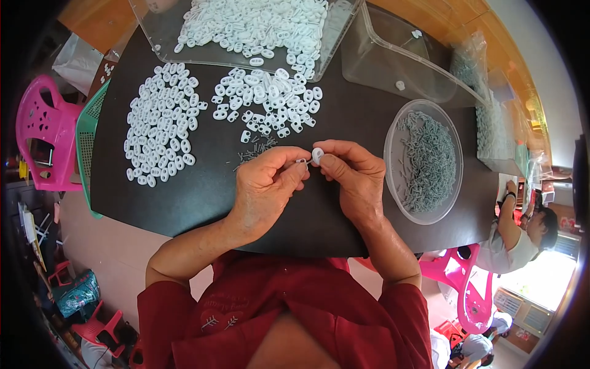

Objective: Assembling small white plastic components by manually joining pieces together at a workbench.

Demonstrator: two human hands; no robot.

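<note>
My right hand (358,178) pinches a white oval plastic piece with two holes (317,154) between thumb and fingertips. Close beside it, my left hand (265,187) is closed on a small white part (301,161), mostly covered by the fingertips. Whether the two parts touch is hard to see. Just beyond my left hand lies a little heap of grey screws (253,149). Past them is a loose pile of white pieces (270,101), and a flatter spread of white oval pieces (161,123) lies to the left.
A clear tub (230,60) heaped with white pieces stands at the back. A round clear tray (389,161) of grey screws sits on the right, near another clear bin (424,74). Pink chairs (52,132) and a green basket (92,138) flank the dark table (203,200). Another person (522,240) is at the right.
</note>
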